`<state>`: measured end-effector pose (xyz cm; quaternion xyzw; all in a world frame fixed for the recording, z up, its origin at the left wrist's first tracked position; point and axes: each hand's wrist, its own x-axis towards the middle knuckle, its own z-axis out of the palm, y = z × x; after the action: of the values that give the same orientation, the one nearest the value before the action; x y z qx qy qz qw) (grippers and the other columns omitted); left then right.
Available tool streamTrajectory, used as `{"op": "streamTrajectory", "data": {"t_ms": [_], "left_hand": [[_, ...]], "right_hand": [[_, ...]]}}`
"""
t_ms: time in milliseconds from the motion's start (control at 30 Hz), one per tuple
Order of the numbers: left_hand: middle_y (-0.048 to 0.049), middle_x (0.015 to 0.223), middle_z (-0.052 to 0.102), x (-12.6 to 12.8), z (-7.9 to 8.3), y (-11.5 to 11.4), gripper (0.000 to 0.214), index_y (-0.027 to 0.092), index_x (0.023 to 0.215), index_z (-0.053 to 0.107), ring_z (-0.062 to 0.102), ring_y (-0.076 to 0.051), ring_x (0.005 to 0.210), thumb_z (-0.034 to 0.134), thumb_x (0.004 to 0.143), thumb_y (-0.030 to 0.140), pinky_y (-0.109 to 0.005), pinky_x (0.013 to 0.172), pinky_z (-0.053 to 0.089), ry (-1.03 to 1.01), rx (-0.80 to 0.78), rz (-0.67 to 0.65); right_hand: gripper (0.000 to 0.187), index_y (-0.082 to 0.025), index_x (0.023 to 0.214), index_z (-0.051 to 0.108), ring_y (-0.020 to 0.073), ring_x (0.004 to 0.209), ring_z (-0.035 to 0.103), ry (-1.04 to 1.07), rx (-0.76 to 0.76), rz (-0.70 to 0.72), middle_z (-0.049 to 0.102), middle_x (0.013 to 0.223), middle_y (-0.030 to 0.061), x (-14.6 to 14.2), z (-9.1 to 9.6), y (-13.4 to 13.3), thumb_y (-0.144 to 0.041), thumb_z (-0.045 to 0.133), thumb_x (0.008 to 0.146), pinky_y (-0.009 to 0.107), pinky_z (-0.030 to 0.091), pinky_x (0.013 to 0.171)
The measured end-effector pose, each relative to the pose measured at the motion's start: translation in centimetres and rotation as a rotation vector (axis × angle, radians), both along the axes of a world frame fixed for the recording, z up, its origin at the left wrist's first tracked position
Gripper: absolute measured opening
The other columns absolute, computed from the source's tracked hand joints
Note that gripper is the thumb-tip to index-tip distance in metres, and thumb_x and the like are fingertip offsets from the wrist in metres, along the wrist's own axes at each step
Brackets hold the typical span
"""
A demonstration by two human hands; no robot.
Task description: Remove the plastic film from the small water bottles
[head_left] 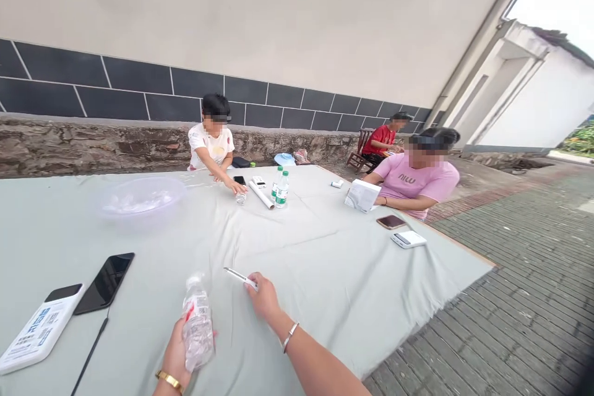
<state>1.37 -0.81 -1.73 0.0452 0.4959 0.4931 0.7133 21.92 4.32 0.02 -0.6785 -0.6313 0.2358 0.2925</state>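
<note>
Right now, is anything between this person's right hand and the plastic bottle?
Only the slim white stick held in the right hand points toward the crumpled plastic bottle in the left hand; nothing else visible stands between them.

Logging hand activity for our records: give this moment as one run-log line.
left hand: clear crumpled plastic bottle | right hand: slim white stick | surface: pale grey-green cloth
</note>
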Motion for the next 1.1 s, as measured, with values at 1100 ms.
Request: {"op": "streamTrajectory", "data": {"t_ms": [1100], "left_hand": [[0.0031, 0.069, 0.070, 0.6, -0.2, 0.1, 0.019, 0.024, 0.097, 0.060, 0.067, -0.018, 0.061, 0.045, 0.090, 0.033, -0.033, 0.064, 0.053, 0.028, 0.094, 0.094]], "right_hand": [[0.025, -0.021, 0.100, 0.066, 0.0167, 0.081, 0.061, 0.000, 0.012, -0.045, 0.068, 0.089, 0.0015, 0.4, 2.8, 0.6, -0.023, 0.051, 0.080, 0.026, 0.046, 0.072]]}}
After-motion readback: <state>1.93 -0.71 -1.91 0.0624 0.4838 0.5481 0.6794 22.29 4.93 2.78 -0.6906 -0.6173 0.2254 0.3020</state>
